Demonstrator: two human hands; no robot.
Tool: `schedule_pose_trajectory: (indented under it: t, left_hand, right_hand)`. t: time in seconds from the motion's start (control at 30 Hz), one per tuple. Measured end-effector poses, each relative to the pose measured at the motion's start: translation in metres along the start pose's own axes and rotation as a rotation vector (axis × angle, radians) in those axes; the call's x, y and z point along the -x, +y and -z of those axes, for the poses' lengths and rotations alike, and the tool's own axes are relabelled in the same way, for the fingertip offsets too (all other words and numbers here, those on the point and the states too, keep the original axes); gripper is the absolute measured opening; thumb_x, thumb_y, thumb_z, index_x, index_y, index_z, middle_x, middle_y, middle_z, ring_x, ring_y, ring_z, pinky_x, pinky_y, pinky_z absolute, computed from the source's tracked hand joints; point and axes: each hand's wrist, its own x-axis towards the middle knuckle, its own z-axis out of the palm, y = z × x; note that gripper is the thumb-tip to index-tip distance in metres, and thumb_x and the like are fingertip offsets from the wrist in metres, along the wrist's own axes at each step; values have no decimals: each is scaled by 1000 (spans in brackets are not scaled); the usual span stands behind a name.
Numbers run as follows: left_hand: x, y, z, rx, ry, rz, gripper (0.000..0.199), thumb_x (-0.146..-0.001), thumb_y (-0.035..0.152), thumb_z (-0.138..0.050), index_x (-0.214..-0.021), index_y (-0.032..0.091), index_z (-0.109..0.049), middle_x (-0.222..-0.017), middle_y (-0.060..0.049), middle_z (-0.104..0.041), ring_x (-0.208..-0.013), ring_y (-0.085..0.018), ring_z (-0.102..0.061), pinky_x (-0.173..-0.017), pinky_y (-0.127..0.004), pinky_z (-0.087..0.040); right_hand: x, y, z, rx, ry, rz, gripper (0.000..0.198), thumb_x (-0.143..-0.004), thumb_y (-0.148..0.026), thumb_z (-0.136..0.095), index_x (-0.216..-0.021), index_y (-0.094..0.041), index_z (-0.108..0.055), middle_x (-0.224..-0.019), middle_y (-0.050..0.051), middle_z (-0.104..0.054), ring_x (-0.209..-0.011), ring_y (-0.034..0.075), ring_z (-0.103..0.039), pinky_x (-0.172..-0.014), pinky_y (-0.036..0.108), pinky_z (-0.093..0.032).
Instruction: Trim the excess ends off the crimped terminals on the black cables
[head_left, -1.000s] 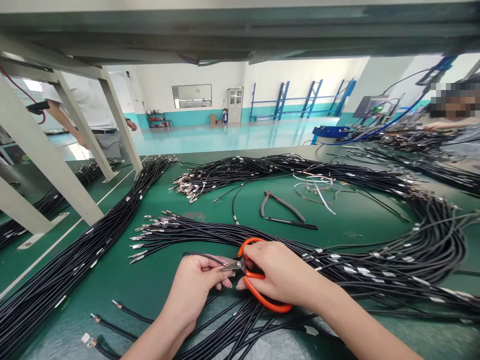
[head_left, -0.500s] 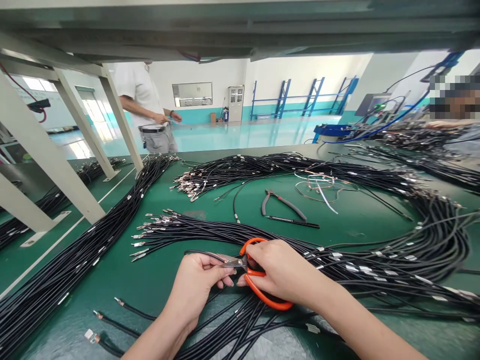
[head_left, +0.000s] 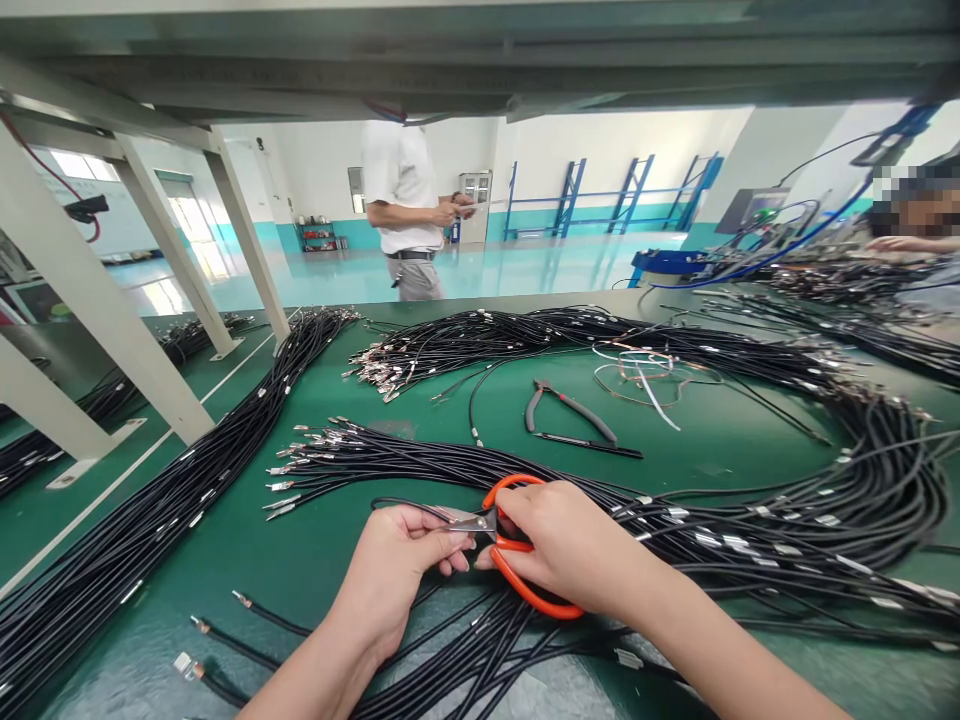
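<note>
My right hand is closed around the orange handles of a pair of scissors, whose blades point left. My left hand pinches a black cable at the blades; the cable's end is hidden by the fingers and blades. Just behind the hands lies a bundle of black cables with metal terminals on its left ends. More black cables lie beneath and in front of my hands, several ends with terminals poking out at the lower left.
Pliers with grey handles and a black pen lie on the green table. Loose wire scraps are behind them. A long cable bundle runs along the left, beside pale frame legs. One person stands beyond the table.
The person in the background has moved to the right. My hands, the scissors and the cable are almost unchanged; the view has shifted slightly.
</note>
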Motion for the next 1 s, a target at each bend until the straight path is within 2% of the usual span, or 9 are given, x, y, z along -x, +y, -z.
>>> schedule_pose_trajectory:
  t: [0.3, 0.57, 0.87, 1.0]
  left_hand:
    - [-1, 1, 0, 38, 39, 2, 6, -58, 14, -67, -59, 10, -64, -55, -4, -62, -51, -10, -51, -52, -21, -38]
    - [0, 1, 1, 52, 24, 1, 8, -59, 17, -69, -59, 10, -65, -56, -4, -62, -52, -10, -51, -52, -21, -38]
    - [-3, 6, 6, 106, 59, 5, 15, -56, 22, -73, -56, 11, -63, -64, -5, -64, -53, -9, -51, -53, -22, -37]
    - [-3, 5, 6, 96, 44, -2, 13, -57, 21, -72, -56, 11, -63, -62, -5, -64, -52, -9, -50, -53, -21, -37]
  right_hand:
    - [1, -2, -4, 73, 58, 10, 35, -74, -50, -53, -64, -17, -50, -55, 2, -58, -45, 15, -51, -44, 25, -26]
    - [-1, -2, -7, 84, 20, 1, 35, -75, -48, -53, -63, -16, -51, -54, 3, -58, -45, 15, -51, -44, 25, -25]
    - [-1, -1, 0, -327, -2, -189, 29, -77, -45, -50, -66, -19, -44, -55, -2, -52, -46, 10, -42, -45, 20, -29]
    - [1, -2, 3, -365, -26, -171, 29, -73, -45, -56, -67, -19, -44, -60, -2, -52, -47, 9, -41, -46, 20, -31]
